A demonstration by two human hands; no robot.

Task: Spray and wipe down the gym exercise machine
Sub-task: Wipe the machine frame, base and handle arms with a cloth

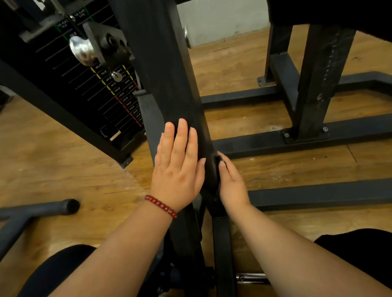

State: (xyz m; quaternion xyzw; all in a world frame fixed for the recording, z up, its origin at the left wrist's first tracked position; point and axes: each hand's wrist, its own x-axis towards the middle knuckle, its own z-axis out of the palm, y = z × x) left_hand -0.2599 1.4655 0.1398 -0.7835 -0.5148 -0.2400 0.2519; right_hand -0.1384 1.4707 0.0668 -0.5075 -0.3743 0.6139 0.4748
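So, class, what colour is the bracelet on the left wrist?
The bracelet is dark red beads; the head view, the only one, shows it clearly.

The slanted black post (170,80) splits your room in two. Left of it, the weight stack (108,89), a chrome knob (81,51) and a diagonal frame bar (58,110) close off the upper side. Wooden floor (56,165) lies open below them, as far as the grey tube (44,209) at the lower left. Right of it, three base rails (322,192) cross the floor with open strips between, and an upright (315,86) stands on the middle rail.
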